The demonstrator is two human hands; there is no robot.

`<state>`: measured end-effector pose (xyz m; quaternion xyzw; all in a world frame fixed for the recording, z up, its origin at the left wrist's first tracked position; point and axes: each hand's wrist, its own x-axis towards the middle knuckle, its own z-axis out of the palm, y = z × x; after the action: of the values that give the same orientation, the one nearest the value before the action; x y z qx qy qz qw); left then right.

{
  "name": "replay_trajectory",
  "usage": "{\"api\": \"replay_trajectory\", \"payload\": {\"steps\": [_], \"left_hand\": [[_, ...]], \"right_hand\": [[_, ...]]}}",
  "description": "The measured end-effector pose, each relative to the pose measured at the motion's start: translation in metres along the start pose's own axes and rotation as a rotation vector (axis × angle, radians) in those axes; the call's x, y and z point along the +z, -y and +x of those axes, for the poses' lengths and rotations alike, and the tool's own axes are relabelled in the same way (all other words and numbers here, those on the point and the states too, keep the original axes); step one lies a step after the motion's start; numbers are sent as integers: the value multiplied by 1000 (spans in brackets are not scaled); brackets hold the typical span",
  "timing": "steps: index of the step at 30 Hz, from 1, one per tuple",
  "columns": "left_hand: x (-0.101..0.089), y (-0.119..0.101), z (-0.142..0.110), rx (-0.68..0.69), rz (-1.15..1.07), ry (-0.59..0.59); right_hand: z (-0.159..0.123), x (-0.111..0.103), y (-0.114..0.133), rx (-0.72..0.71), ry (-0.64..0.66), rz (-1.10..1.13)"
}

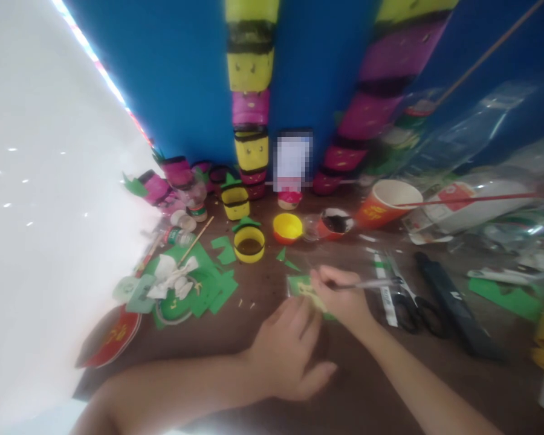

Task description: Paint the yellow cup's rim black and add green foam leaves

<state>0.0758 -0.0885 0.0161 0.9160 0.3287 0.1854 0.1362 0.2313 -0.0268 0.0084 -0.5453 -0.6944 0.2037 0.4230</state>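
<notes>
My left hand (pixel 292 350) lies palm down at the near edge of a small green sheet (pixel 301 284), fingers stretched out and thumb apart. On the sheet rests a pale yellow piece (pixel 309 295); its outline is blurred and partly covered by my fingers. My right hand (pixel 344 296) is closed around a slim grey pen (pixel 372 283), whose rear end points right. The pen's tip is hidden behind the fingers, above the sheet. Small green scraps (pixel 291 264) lie just beyond.
Green cut paper (pixel 222 293) with a tape roll (pixel 179 311) lies left. Scissors (pixel 417 308), a correction pen (pixel 387 296) and a black case (pixel 456 308) lie right. Behind stand a yellow cup (pixel 288 227), a red paper cup (pixel 376 211) and stacked painted bottle pieces (pixel 251 151).
</notes>
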Motion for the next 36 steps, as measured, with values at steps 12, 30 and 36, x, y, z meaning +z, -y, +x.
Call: {"api": "replay_trajectory", "payload": {"steps": [12,30,36], "left_hand": [[0,-1,1,-6,-4,-2],[0,0,0,2,10,-3],[0,0,1,7,6,7]], "right_hand": [[-1,0,1,3,-6,17],[0,0,-1,-33,-20,-1],[0,0,0,-10,-23,-12]]}}
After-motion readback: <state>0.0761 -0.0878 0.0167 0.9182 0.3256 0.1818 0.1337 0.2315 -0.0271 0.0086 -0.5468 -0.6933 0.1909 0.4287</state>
